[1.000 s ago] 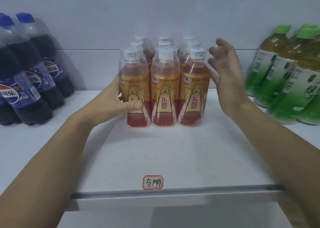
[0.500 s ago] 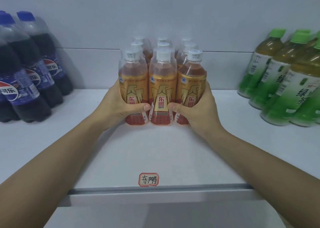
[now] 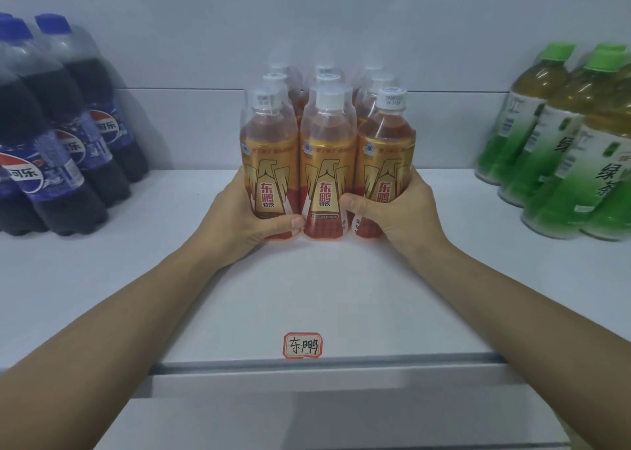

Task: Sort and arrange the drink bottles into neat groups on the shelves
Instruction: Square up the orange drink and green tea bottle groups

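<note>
Both hands, left hand (image 3: 239, 217) and right hand (image 3: 392, 210), clasped the block of orange plastic energy-drink bottles (image 3: 327, 163), standing mid-depth on the white shelf (image 3: 307, 296), with bare shelf on each side.

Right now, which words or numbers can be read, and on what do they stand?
"东鹏特饮": labels of the orange bottles.
"东鹏": handwritten tag at the shelf front.
"可乐": labels of the cola bottles.
"绿茶": labels of the green tea bottles.
Cap date prints and small label text: too blurred.

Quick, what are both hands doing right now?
Left hand: grips the front left orange bottle.
Right hand: grips the front right orange bottle.
</note>
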Available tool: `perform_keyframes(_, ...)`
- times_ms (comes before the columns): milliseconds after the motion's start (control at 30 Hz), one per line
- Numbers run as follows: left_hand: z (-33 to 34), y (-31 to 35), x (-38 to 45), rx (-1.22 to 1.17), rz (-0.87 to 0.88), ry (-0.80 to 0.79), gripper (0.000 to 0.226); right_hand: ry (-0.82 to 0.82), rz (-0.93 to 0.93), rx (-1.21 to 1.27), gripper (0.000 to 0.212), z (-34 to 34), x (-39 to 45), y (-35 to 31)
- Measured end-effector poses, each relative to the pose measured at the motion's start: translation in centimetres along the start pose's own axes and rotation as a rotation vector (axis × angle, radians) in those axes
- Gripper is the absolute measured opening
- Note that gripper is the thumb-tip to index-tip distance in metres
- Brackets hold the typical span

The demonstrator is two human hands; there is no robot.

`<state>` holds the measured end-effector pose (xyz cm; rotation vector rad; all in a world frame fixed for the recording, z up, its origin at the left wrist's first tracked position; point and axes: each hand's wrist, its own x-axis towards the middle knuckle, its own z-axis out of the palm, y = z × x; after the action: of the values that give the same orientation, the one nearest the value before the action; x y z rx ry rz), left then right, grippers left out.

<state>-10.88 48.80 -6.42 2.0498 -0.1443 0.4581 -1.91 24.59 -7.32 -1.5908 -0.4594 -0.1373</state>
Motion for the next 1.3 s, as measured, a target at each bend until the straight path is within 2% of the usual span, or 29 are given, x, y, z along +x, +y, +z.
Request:
perform_keyframes(67, 0.0, 0.2, 0.0, 0.033, -0.002, 0.007, 0.076, 0.002, -0.020, 0.006, 0.082, 0.1, 0.0, 0.0)
perform_keyframes(200, 0.3, 0.7, -0.3, 0.093, -0.045, 0.072, 0.081, 0.023, -0.087, -0.051, 0.131, 0.5, -0.8, -0.9)
perform_keyframes(267, 0.6, 0.9, -0.4, 0.133, -0.058, 0.131, 0.085, 0.034, -0.117, -0.106, 0.138, 0.7, -1.3, -1.1)
perform_keyframes(567, 0.9, 1.2, -0.3, 0.275, -0.132, 0.202, 0.087, 0.068, -0.102, -0.229, 0.131, 0.7, -1.4, -1.2)
perform_keyframes(767, 0.5, 1.3, -0.7, 0.209, -0.108, 0.159, 0.092, 0.050, -0.068, -0.216, 0.133, 0.7, -1.8, -1.7)
perform_keyframes(800, 0.5, 1.4, -0.7, 0.206, -0.100, 0.164, 0.098, 0.052, -0.069, -0.210, 0.133, 0.6, -1.9, -1.8)
perform_keyframes(900, 0.2, 1.8, -0.9, 0.129, -0.102, 0.202, 0.135, 0.052, -0.044, -0.138, 0.125, 0.7, -2.1, -2.2)
perform_keyframes(967, -0.2, 2.2, -1.1, 0.087, -0.123, 0.252, 0.140, 0.042, 0.011, -0.044, 0.109, 0.8, -2.0, -2.8)
perform_keyframes(1000, -0.4, 2.5, -1.5, 0.095, -0.142, 0.285, 0.133, 0.036, 0.044, -0.013, 0.101, 0.7, -1.9, -3.0)
perform_keyframes(1067, -0.5, 3.2, -2.8, 0.144, -0.132, 0.399, 0.102, 0.065, 0.090, -0.034, 0.089, 0.0, -2.4, -3.4)
perform_keyframes(1167, 0.1, 5.2, -4.9, 0.323, 0.138, 0.523, 0.037, 0.062, 0.010, -0.382, 0.064, -3.1, -4.6, -3.7)
perform_keyframes(1233, 1.9, 7.0, -5.8, 0.314, 0.280, 0.428, 0.018, -0.047, -0.143, -0.733, 0.050, -6.6, -5.8, -3.8)
perform_keyframes(1300, 4.9, 9.2, -6.1, 0.176, 0.278, 0.256, 0.016, -0.191, -0.273, -0.964, 0.042, -10.7, -6.7, -4.8)
